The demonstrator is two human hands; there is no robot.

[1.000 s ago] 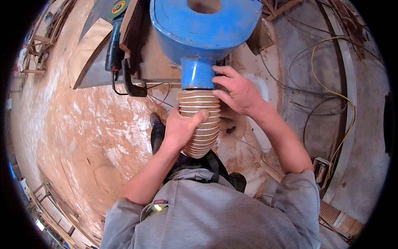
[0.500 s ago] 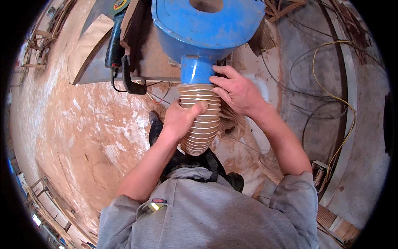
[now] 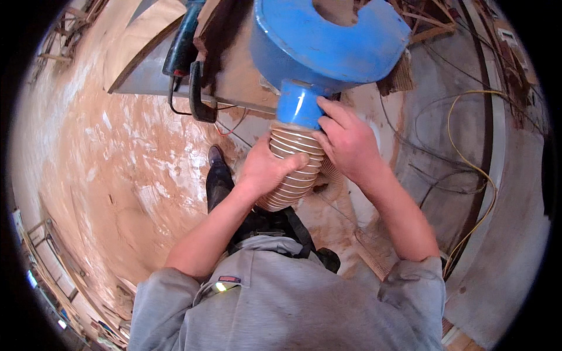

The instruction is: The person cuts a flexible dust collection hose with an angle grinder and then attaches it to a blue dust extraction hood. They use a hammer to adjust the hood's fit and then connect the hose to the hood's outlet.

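A blue rounded housing (image 3: 328, 50) with a round opening on top has a short blue outlet pipe (image 3: 297, 105) pointing toward me. At the pipe's end sits a ribbed, wire-wound flexible hose (image 3: 293, 155), brownish and see-through, curving down toward my body. My left hand (image 3: 269, 167) grips the hose from its left side, thumb laid across the ribs. My right hand (image 3: 348, 140) is at the joint of pipe and hose, fingers bent against the right side of the blue pipe and the hose's end. Whether its fingertips pinch anything is hidden.
A dark green power tool (image 3: 182, 44) with a cord lies on the bench left of the housing, beside a black clamp handle (image 3: 200, 96). More ribbed hose (image 3: 372, 257) runs along the dusty floor. Black cables and a yellow cable (image 3: 490, 175) loop at the right.
My view has shifted, so the housing and hose sit further right in the picture. Both hands keep their places on the hose and pipe joint.
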